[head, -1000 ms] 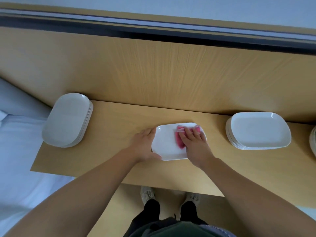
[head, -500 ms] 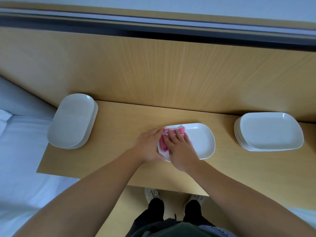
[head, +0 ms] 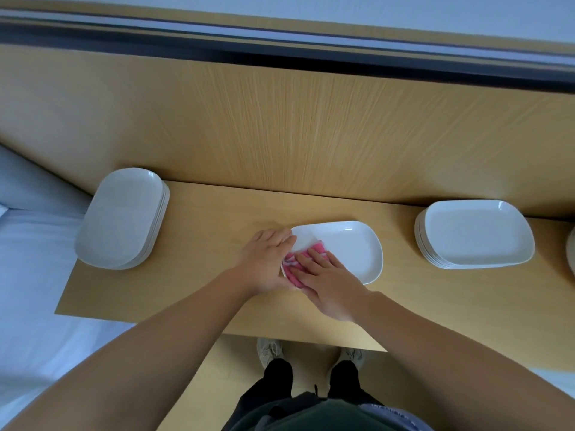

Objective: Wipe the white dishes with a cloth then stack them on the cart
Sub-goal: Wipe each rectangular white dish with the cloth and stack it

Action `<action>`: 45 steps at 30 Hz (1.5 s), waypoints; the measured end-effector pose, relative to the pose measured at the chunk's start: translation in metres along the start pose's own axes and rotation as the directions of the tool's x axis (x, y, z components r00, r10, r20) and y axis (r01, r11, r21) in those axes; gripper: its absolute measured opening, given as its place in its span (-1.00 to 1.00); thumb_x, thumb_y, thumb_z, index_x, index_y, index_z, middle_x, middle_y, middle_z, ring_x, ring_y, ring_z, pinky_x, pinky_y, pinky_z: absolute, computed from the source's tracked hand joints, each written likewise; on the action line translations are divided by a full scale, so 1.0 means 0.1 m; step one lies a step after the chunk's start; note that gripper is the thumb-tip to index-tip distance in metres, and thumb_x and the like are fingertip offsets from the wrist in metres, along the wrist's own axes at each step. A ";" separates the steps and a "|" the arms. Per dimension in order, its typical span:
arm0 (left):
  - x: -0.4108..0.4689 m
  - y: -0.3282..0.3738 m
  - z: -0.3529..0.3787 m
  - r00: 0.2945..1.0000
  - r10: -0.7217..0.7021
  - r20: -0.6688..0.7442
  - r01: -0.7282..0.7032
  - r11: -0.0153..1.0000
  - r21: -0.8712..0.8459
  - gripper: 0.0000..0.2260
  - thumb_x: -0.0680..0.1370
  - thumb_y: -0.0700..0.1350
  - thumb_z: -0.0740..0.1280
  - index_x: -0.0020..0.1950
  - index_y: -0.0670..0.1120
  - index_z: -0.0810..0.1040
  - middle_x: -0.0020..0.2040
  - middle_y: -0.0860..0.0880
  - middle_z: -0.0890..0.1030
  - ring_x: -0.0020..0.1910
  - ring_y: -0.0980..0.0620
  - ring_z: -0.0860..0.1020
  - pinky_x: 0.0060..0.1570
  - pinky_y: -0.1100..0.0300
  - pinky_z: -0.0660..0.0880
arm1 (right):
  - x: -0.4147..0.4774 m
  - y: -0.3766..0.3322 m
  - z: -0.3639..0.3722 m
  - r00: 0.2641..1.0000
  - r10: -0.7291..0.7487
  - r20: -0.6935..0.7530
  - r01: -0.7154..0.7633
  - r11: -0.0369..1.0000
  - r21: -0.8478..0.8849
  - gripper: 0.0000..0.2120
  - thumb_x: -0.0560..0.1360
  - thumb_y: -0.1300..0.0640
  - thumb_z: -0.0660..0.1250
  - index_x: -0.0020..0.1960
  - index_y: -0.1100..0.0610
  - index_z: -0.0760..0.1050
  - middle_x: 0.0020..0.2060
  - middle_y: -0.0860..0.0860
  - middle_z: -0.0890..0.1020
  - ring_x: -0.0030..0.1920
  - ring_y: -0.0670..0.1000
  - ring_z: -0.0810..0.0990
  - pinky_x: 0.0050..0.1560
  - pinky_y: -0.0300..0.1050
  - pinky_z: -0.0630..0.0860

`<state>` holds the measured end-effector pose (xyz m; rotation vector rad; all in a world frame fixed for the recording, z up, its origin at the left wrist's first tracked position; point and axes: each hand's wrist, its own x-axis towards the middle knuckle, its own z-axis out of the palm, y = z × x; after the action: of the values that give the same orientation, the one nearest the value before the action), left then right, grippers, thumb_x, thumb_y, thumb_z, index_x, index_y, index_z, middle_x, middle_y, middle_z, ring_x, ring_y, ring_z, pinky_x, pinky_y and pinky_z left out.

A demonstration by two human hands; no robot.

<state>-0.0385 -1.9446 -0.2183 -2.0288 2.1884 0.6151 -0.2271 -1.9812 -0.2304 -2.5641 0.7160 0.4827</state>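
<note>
A single white dish [head: 348, 247] lies in the middle of the wooden shelf [head: 217, 219]. My right hand [head: 323, 281] presses a pink cloth [head: 295, 265] flat onto the dish's near left part, fingers straight. At the dish's left rim rests my left hand [head: 267, 259], fingers laid over the edge and steadying it. One stack of white dishes [head: 121, 219] stands at the shelf's left end. Another stack [head: 476, 234] is on the right.
A wooden back panel [head: 280, 126] rises behind the shelf. White bedding [head: 34, 275] lies to the left, below the shelf's edge. The rim of one more white dish [head: 572, 253] shows at the far right edge. My feet stand under the shelf's front edge.
My right hand slid the cloth from the dish's right half to its left end, then toward the near left corner. My left hand stayed on the left rim.
</note>
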 end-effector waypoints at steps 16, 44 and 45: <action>-0.03 -0.08 0.02 0.995 0.075 0.070 -0.076 0.997 0.002 -0.35 0.49 0.32 0.23 0.50 0.04 0.25 0.53 0.17 0.11 0.45 0.03 0.11 0.42 0.21 0.02 | -0.41 0.58 -0.04 0.998 0.028 0.054 -0.030 0.999 0.026 -0.14 0.44 -0.38 -0.45 0.51 -0.08 0.26 0.52 -0.12 0.22 0.56 0.01 0.06 0.55 -0.04 -0.05; -0.05 0.22 0.14 0.944 0.244 0.221 -0.260 0.964 0.049 -0.50 0.65 0.11 0.06 0.54 -0.07 0.18 0.57 0.03 0.03 0.55 0.10 -0.03 0.46 0.24 -0.12 | -0.01 0.84 -0.24 0.997 -0.001 0.080 0.023 0.962 -0.271 -0.41 0.53 -0.14 -0.23 0.53 -0.17 0.17 0.55 -0.05 0.14 0.53 0.25 0.12 0.45 0.21 0.12; -0.04 0.23 0.15 0.945 0.240 0.224 -0.259 0.964 0.056 -0.51 0.66 0.11 0.05 0.54 -0.08 0.17 0.57 0.02 0.03 0.54 0.10 -0.03 0.46 0.24 -0.11 | -0.02 0.85 -0.28 0.997 0.017 0.073 0.006 0.952 -0.305 -0.48 0.57 -0.08 -0.09 0.50 -0.14 0.25 0.52 -0.03 0.26 0.47 0.27 0.27 0.39 0.21 0.25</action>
<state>-0.0630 -1.9344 -0.2255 -1.5736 2.3126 0.7167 -0.2701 -2.0598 -0.2325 -2.8106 0.6659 0.7396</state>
